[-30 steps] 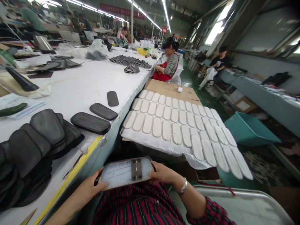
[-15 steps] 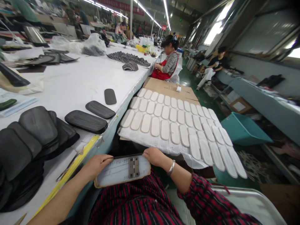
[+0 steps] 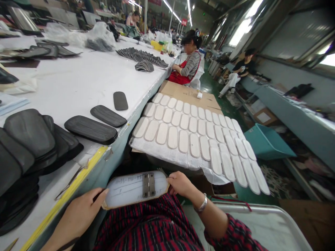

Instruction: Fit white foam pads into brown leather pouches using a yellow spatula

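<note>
A long, round-ended whitish plate [image 3: 123,191] with a metal hinge [image 3: 149,185] and handwritten marks lies across my lap, its edge brownish. My left hand [image 3: 82,209] grips its left end, thumb near the top face. At the opposite end my right hand [image 3: 182,183], with a silver bracelet on the wrist, pinches the corner. To the left on the white table are dark oval pads [image 3: 91,129], a smaller dark pad [image 3: 120,100] and a stack of dark pads [image 3: 30,134]. Rows of pale oval pieces [image 3: 194,144] lie on a cloth-covered board ahead.
A yellow strip [image 3: 62,202] runs along the table's near edge. A teal bin [image 3: 270,141] stands on the floor at right, a metal tray-like surface [image 3: 264,223] beside my lap. A person in a red apron [image 3: 187,66] sits farther along the table.
My left hand has slid from the plate's upper edge to its left end. My right hand has shifted down to the right end. The view has tilted slightly.
</note>
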### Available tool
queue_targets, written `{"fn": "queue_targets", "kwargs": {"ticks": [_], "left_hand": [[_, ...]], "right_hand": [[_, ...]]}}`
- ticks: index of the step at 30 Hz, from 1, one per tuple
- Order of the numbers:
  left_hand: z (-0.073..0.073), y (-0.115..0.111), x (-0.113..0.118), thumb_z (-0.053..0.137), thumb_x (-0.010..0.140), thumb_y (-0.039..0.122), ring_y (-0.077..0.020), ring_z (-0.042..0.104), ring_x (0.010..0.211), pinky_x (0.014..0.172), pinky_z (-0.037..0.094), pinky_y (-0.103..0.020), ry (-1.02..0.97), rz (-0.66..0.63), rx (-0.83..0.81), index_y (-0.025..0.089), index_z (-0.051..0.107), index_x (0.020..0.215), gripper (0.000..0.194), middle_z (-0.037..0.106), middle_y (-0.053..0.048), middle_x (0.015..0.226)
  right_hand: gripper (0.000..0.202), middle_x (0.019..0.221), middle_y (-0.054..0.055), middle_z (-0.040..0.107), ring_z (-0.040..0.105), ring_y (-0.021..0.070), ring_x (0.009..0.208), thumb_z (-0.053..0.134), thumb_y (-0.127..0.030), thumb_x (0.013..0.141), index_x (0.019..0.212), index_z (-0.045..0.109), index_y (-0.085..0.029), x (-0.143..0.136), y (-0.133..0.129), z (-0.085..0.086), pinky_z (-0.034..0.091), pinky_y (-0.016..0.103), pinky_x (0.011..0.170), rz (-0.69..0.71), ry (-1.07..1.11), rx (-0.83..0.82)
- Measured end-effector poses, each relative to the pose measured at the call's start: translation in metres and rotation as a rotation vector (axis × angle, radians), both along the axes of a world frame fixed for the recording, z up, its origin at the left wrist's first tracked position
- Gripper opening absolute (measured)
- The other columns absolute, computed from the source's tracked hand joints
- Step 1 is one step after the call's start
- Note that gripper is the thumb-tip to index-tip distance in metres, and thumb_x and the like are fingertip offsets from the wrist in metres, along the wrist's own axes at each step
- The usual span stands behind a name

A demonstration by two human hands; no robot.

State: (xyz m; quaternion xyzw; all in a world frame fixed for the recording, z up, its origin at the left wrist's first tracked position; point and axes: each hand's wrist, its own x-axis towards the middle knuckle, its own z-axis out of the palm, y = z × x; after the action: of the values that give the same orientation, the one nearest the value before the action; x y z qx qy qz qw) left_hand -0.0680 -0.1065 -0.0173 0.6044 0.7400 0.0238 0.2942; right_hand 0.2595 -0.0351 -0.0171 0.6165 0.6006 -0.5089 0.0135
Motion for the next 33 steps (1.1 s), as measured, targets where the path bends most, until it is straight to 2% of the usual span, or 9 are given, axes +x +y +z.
{"fn": "queue_targets", "kwargs": {"ticks": [4, 9, 11, 13, 17, 20, 25, 28, 33], "left_hand": [[0.007, 0.0, 0.006, 0.022, 0.087, 0.044, -0.0266, 0.063, 0.082, 0.071, 0.042, -0.035, 0.055, -0.048, -0.045, 0.021, 0.058, 0.085, 0.042, 0.069, -0.009, 0.087], [0.005, 0.004, 0.008, 0.019, 0.087, 0.041, -0.0278, 0.063, 0.074, 0.064, 0.039, -0.035, 0.176, -0.106, -0.059, 0.022, 0.052, 0.073, 0.041, 0.067, -0.01, 0.076], [0.002, 0.004, 0.006, 0.021, 0.087, 0.039, -0.0266, 0.063, 0.073, 0.064, 0.039, -0.034, 0.159, -0.095, -0.038, 0.022, 0.052, 0.071, 0.039, 0.066, -0.009, 0.073], [0.001, 0.004, 0.003, 0.022, 0.086, 0.039, -0.0237, 0.062, 0.071, 0.063, 0.039, -0.032, 0.075, -0.048, -0.023, 0.022, 0.051, 0.068, 0.038, 0.065, -0.006, 0.07], [0.005, 0.001, 0.001, 0.024, 0.087, 0.046, -0.0189, 0.059, 0.062, 0.057, 0.039, -0.027, -0.187, 0.097, 0.0, 0.021, 0.047, 0.06, 0.042, 0.059, 0.0, 0.057], [0.015, 0.003, 0.007, 0.026, 0.086, 0.044, -0.0197, 0.058, 0.062, 0.059, 0.04, -0.029, -0.181, 0.119, -0.008, 0.02, 0.048, 0.059, 0.042, 0.058, -0.001, 0.057], [0.028, 0.011, 0.016, 0.037, 0.079, 0.031, -0.0242, 0.058, 0.071, 0.071, 0.039, -0.036, -0.067, 0.082, -0.029, 0.021, 0.042, 0.055, 0.026, 0.057, -0.006, 0.06], [0.024, 0.012, 0.016, 0.036, 0.079, 0.032, -0.0226, 0.057, 0.072, 0.071, 0.041, -0.036, -0.136, 0.137, -0.062, 0.021, 0.038, 0.054, 0.027, 0.056, -0.004, 0.059], [0.013, 0.007, 0.01, 0.031, 0.081, 0.041, -0.0172, 0.058, 0.057, 0.053, 0.046, -0.029, -0.392, 0.29, -0.209, 0.019, 0.043, 0.063, 0.031, 0.054, 0.0, 0.056]], "right_hand": [[0.024, 0.055, 0.003, 0.062, 0.062, 0.0144, 0.05, 0.035, -0.025, 0.084, 0.067, 0.05, -0.016, 0.0, 0.01, -0.004, 0.048, 0.021, 0.048, -0.019, 0.079, -0.132], [0.045, 0.065, 0.006, 0.065, 0.064, 0.015, 0.059, 0.027, -0.043, 0.09, 0.069, 0.054, -0.015, 0.002, 0.01, 0.01, 0.049, 0.022, 0.053, -0.009, 0.114, -0.193], [0.039, 0.068, 0.007, 0.066, 0.063, 0.015, 0.06, 0.034, -0.041, 0.088, 0.07, 0.056, -0.014, 0.0, 0.006, 0.015, 0.046, 0.022, 0.053, 0.02, 0.069, -0.131], [0.03, 0.067, 0.007, 0.066, 0.062, 0.0151, 0.062, 0.041, -0.033, 0.085, 0.068, 0.057, -0.015, -0.003, 0.002, 0.018, 0.043, 0.022, 0.056, 0.107, -0.056, 0.036], [0.034, 0.07, 0.009, 0.066, 0.061, 0.0178, 0.069, 0.035, -0.027, 0.087, 0.065, 0.06, -0.016, -0.01, -0.003, 0.021, 0.036, 0.026, 0.062, 0.299, -0.311, 0.326], [0.035, 0.073, 0.009, 0.066, 0.062, 0.0194, 0.072, 0.033, -0.028, 0.088, 0.067, 0.059, -0.017, -0.01, -0.002, 0.017, 0.033, 0.027, 0.06, 0.355, -0.339, 0.362], [0.032, 0.074, 0.008, 0.066, 0.062, 0.0206, 0.072, 0.035, -0.029, 0.088, 0.068, 0.057, -0.018, -0.008, -0.002, 0.011, 0.031, 0.028, 0.059, 0.36, -0.325, 0.378], [0.032, 0.075, 0.01, 0.067, 0.062, 0.0219, 0.074, 0.032, -0.025, 0.089, 0.069, 0.057, -0.018, -0.007, -0.003, 0.011, 0.031, 0.029, 0.06, 0.375, -0.357, 0.373], [0.033, 0.076, 0.01, 0.067, 0.063, 0.0238, 0.075, 0.03, -0.027, 0.09, 0.07, 0.055, -0.019, -0.006, -0.003, 0.012, 0.032, 0.03, 0.061, 0.385, -0.347, 0.355]]}}
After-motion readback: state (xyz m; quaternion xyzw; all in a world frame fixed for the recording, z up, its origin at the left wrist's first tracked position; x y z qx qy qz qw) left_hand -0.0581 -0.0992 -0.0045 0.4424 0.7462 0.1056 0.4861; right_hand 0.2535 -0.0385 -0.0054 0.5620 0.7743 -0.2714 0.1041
